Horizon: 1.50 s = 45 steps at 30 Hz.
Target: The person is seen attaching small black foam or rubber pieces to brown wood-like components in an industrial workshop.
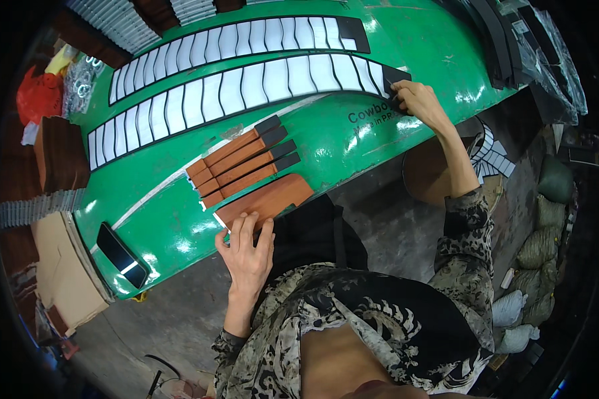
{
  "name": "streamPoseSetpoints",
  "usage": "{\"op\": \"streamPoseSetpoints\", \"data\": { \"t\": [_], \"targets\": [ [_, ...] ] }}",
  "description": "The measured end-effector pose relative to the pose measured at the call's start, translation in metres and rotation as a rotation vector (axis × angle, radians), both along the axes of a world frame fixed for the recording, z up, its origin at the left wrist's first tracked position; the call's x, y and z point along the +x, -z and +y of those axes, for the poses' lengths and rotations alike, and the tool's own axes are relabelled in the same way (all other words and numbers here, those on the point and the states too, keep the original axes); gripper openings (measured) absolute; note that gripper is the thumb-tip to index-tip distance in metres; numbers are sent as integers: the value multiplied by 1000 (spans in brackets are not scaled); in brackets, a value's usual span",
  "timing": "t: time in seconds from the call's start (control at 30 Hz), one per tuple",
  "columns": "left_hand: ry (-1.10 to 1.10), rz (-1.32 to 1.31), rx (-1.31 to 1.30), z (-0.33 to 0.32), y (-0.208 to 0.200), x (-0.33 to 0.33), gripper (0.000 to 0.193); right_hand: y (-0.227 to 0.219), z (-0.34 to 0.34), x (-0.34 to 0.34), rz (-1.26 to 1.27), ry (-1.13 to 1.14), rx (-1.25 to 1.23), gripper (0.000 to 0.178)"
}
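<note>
Left hand: fingers little apart, tips on wide brown piece, by near edge of worktop. Piece likely light, bendy; hold by sides. Round end points up-right, long way slants same. Long black-and-white strip: likely light, floppy; hold dark end. Runs low left to up-right, curving. Right hand: looks pinched on dark end.

1. One wide brown piece.
2. Two hands: the left hand on the wide brown piece, the right hand well to its right.
3. Two long white-panelled strips beyond it.
4. Several narrow brown pieces just beyond it, overlapping; exact count unclear.
5. One phone to its left.
6. One green worktop under it.
</note>
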State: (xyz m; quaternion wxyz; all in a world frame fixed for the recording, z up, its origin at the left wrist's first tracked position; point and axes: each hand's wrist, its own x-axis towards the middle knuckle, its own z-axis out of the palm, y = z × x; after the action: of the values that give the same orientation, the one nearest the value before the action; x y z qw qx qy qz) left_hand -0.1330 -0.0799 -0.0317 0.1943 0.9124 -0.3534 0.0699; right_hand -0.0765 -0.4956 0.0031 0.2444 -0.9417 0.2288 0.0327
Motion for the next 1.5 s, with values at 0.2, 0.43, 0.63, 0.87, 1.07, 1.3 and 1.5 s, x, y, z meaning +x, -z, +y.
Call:
{"op": "streamPoseSetpoints", "data": {
  "t": [0.2,0.43,0.63,0.87,1.07,1.3,1.5],
  "targets": [
    [13,13,-4,-2,2,0,33,10,-14,-4,11,191,326,44],
    [7,28,15,-5,1,0,32,10,9,7,114,-11,-239,64],
    [7,25,26,-6,1,3,32,17,-7,3,102,-38,-169,55],
    [4,24,24,-4,2,2,34,13,-14,-13,-5,117,438,36],
    [-2,31,30,-4,0,1,35,27,-11,-19,-46,-94,78,31],
    [-13,29,49,-3,-2,-1,37,23,4,-18,-109,-143,-143,30],
    [-43,0,44,-2,-6,1,37,34,-10,-8,-147,-154,-88,25]
  ]
}}
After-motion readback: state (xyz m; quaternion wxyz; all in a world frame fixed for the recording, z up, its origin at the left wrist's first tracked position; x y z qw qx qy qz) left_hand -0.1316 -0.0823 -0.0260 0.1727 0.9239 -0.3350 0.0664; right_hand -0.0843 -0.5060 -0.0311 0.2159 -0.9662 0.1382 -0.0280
